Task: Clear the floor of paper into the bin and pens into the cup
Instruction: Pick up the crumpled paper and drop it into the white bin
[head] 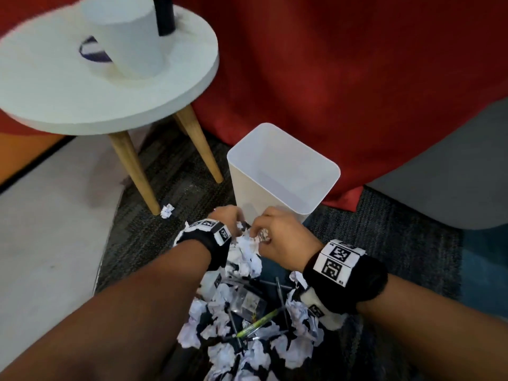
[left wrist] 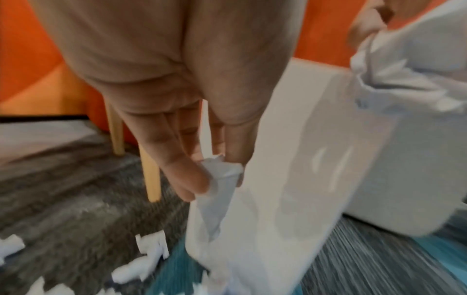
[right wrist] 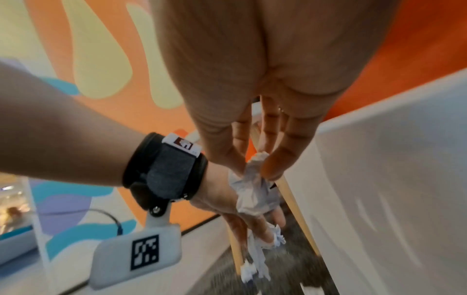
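Both hands are at the near wall of the white bin (head: 283,171), just above the paper heap. Left hand (head: 226,218) has its fingertips (left wrist: 187,175) pinched on a crumpled paper wad (left wrist: 220,187); right hand (head: 277,237) likewise pinches a second wad (right wrist: 252,191) btwn thumb and fingers. Neither wad is over the bin's mouth yet; bin looks empty inside.

Rest of the task stuff: big pile of paper balls (head: 247,339) on the carpet near the person, w/ pens mixed in, incl. a green pen (head: 258,323) and dark ones. One stray ball (head: 167,210) lies left, by the wooden leg of the round surface (head: 82,105). The cup (head: 129,37) stands on that surface, far left.

Risks, as I judge them:
- Grips are light fingertip pinches, so a wad could slip and drop short of the rim.
- Hands are v. close to the bin wall; a knock could tip or shove it.
- Grabbing handfuls from the pile may drag pens along into the bin.
- Stray ball by the leg is easy to miss.
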The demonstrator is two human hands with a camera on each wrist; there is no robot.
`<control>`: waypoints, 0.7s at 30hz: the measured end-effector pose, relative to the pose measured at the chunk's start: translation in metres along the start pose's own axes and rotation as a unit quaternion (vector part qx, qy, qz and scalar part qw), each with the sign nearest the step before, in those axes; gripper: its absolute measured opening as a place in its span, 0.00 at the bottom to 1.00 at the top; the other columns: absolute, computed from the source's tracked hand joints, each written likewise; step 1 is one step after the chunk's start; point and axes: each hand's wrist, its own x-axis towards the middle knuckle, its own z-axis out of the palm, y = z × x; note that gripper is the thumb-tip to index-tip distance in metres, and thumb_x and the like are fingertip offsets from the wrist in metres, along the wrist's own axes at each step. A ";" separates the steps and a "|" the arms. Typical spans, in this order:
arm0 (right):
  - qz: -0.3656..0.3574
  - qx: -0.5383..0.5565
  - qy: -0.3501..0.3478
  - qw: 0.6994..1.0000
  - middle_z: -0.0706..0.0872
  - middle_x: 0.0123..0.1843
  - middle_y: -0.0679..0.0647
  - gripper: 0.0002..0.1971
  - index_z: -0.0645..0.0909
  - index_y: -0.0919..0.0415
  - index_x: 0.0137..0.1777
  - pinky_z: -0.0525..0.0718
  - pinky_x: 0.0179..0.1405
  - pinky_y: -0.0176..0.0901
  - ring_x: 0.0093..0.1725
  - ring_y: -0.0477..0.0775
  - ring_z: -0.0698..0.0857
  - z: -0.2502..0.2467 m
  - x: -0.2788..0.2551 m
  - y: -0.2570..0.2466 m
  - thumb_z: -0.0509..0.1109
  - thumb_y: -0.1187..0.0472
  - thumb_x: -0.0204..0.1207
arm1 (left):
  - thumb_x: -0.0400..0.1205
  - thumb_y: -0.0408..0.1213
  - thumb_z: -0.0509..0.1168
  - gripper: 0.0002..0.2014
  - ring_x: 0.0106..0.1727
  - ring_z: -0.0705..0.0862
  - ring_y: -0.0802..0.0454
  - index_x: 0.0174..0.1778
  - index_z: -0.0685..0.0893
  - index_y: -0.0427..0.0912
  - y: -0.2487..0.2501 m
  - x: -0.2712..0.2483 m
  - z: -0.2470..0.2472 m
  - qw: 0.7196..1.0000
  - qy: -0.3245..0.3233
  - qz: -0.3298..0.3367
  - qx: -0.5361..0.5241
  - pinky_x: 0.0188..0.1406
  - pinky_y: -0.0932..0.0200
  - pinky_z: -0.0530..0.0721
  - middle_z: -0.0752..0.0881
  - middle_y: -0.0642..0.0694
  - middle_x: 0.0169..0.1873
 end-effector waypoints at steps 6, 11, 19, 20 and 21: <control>0.011 0.078 0.217 0.973 0.78 0.50 0.48 0.12 0.85 0.50 0.49 0.76 0.48 0.37 0.42 0.49 0.81 -0.057 0.017 -0.018 0.75 0.64 0.66 | 0.70 0.47 0.78 0.11 0.46 0.89 0.46 0.43 0.88 0.49 -0.010 -0.027 -0.085 0.971 0.187 -0.083 -0.121 0.47 0.58 0.85 0.90 0.44 0.44; 0.118 0.066 0.274 0.952 0.78 0.51 0.52 0.11 0.86 0.54 0.50 0.70 0.45 0.37 0.45 0.52 0.79 -0.080 0.049 0.011 0.74 0.63 0.68 | 0.77 0.39 0.73 0.06 0.44 0.85 0.52 0.48 0.87 0.47 0.021 -0.050 -0.133 0.927 0.310 0.013 -0.211 0.42 0.64 0.75 0.87 0.49 0.39; 0.196 -0.061 0.110 0.973 0.89 0.52 0.55 0.09 0.87 0.50 0.52 0.79 0.46 0.45 0.52 0.62 0.86 -0.061 0.058 0.034 0.68 0.51 0.78 | 0.76 0.32 0.72 0.07 0.32 0.78 0.65 0.46 0.84 0.47 0.066 -0.049 -0.116 0.911 0.313 0.121 -0.241 0.28 0.81 0.73 0.81 0.55 0.33; 0.192 -0.060 0.124 0.972 0.89 0.51 0.55 0.10 0.87 0.50 0.52 0.81 0.47 0.46 0.51 0.62 0.86 -0.061 0.055 0.035 0.67 0.51 0.79 | 0.76 0.32 0.73 0.07 0.33 0.79 0.64 0.45 0.83 0.47 0.069 -0.047 -0.112 0.912 0.310 0.124 -0.239 0.29 0.80 0.75 0.82 0.55 0.34; 0.183 -0.050 0.144 0.971 0.89 0.49 0.54 0.10 0.87 0.51 0.50 0.83 0.47 0.47 0.50 0.62 0.86 -0.060 0.052 0.035 0.66 0.51 0.79 | 0.75 0.32 0.73 0.08 0.33 0.79 0.64 0.44 0.83 0.48 0.072 -0.046 -0.108 0.914 0.306 0.125 -0.236 0.29 0.79 0.75 0.82 0.54 0.35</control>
